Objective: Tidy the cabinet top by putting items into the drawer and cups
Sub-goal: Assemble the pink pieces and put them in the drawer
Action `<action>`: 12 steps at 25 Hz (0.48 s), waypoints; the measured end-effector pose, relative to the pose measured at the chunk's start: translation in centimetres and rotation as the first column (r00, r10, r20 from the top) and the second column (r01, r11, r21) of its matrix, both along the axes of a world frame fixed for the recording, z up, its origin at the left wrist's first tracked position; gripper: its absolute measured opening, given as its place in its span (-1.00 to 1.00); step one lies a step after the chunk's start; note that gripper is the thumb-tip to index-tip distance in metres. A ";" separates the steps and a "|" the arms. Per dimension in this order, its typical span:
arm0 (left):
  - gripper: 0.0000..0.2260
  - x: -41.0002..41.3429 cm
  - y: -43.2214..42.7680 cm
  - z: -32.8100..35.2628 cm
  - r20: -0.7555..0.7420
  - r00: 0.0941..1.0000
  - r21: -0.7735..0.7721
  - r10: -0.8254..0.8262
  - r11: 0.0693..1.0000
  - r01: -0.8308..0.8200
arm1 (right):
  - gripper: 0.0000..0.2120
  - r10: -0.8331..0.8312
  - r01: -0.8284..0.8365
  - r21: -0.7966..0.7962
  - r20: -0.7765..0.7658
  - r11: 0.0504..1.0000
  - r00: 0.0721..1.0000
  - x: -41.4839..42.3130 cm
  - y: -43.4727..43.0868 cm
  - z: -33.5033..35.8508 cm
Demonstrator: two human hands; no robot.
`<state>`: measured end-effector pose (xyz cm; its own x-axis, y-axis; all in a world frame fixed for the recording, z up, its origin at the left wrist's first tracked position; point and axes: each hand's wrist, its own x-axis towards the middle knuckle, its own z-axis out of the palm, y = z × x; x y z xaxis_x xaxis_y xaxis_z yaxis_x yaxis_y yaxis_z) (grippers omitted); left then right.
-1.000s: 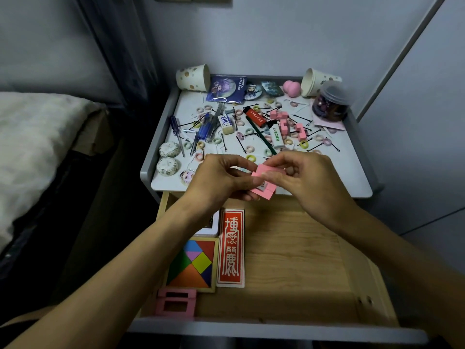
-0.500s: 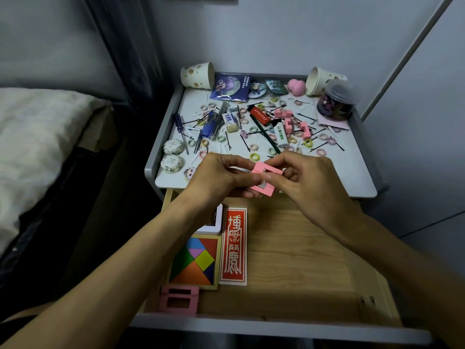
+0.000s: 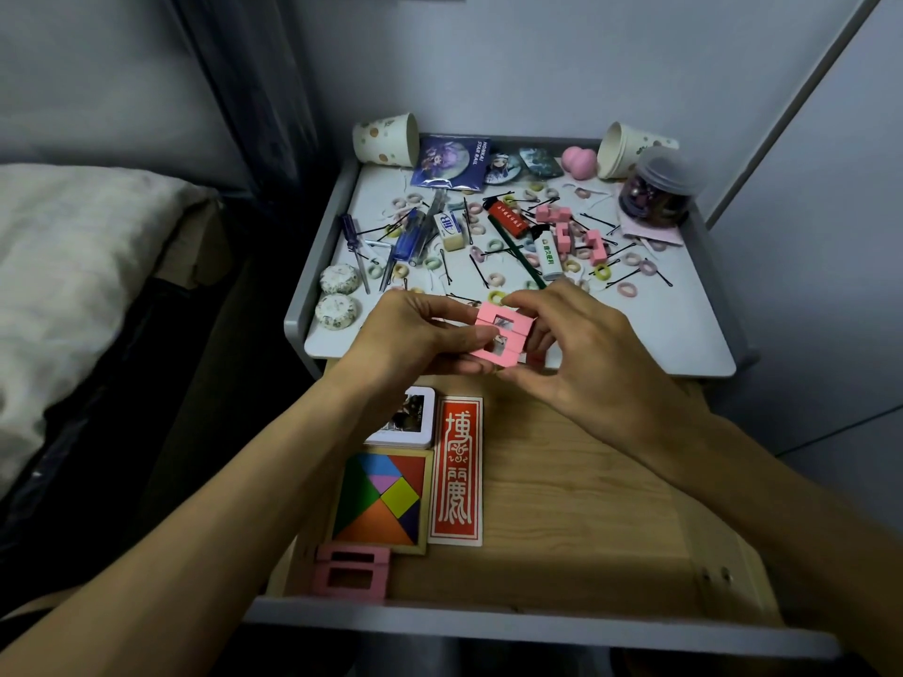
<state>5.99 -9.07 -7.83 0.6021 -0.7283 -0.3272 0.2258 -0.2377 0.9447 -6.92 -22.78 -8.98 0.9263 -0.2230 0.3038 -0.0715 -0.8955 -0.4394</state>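
My left hand and right hand pinch the stacked pink slotted blocks from both sides, over the front edge of the cabinet top. Probably aligning them to enter the drawer as 1 unit.

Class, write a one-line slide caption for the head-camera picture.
Left hand and right hand grip pink slotted blocks at the front edge of the cluttered cabinet top, above the open wooden drawer.

Both the left hand and right hand pinch pink frame pieces above the open drawer.
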 end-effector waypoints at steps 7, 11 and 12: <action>-0.82 0.3 0.4 -0.3 -0.022 1.000 0.009 -0.003 1.000 0.003 | -0.50 -0.005 0.010 -0.114 0.044 0.993 0.999 0.1 0.5 -0.3; -0.87 0.6 1.2 -0.3 0.031 0.998 0.036 -0.056 0.998 0.055 | -0.51 0.026 -0.011 -0.168 0.084 0.986 0.996 0.0 1.2 -0.5; -0.88 0.6 1.4 -0.4 0.059 0.995 0.059 -0.084 0.995 0.081 | -0.51 0.035 -0.022 -0.159 0.077 0.987 0.996 0.0 1.5 -0.7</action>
<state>6.61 -7.68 -8.19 0.5608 -0.7579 -0.3334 0.1456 -0.3062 0.9408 -6.94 -21.32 -9.67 0.9031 -0.1402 0.4060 -0.0155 -0.9552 -0.2955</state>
